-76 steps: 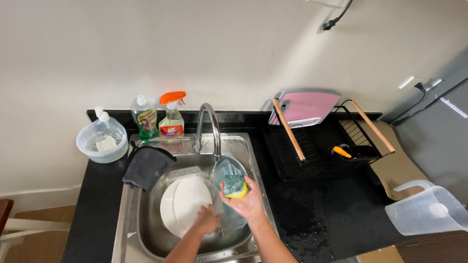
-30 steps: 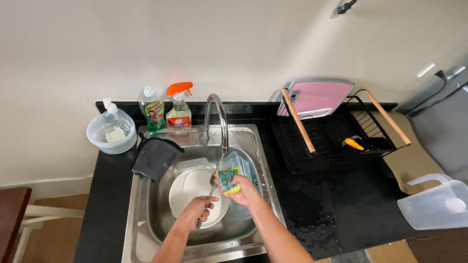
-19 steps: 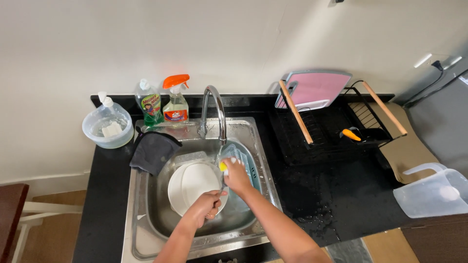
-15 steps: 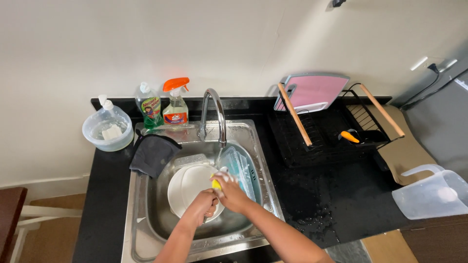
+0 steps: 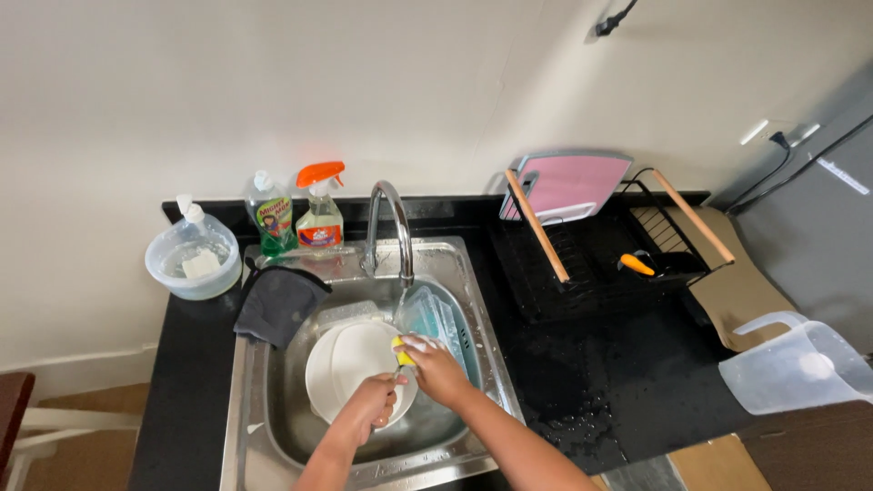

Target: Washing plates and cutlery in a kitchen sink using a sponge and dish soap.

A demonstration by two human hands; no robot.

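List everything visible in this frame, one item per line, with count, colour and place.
sponge: 1, yellow, in the right hand over the plates
plates: at least 2, white, in the sink
sink: 1, steel, centre of the counter
faucet: 1, chrome, behind the sink, water running
clear container: 1, bluish, right side of the sink
cloth: 1, dark grey, draped over the sink's left edge
bottles: 2, green and orange-topped spray, behind the sink
bowl: 1, clear, left end of the counter
drying rack: 1, black with wooden handles, right of the sink
cutting board: 1, pink, standing in the rack
jug: 1, clear, far right
left hand: on the plates
right hand: holding the sponge
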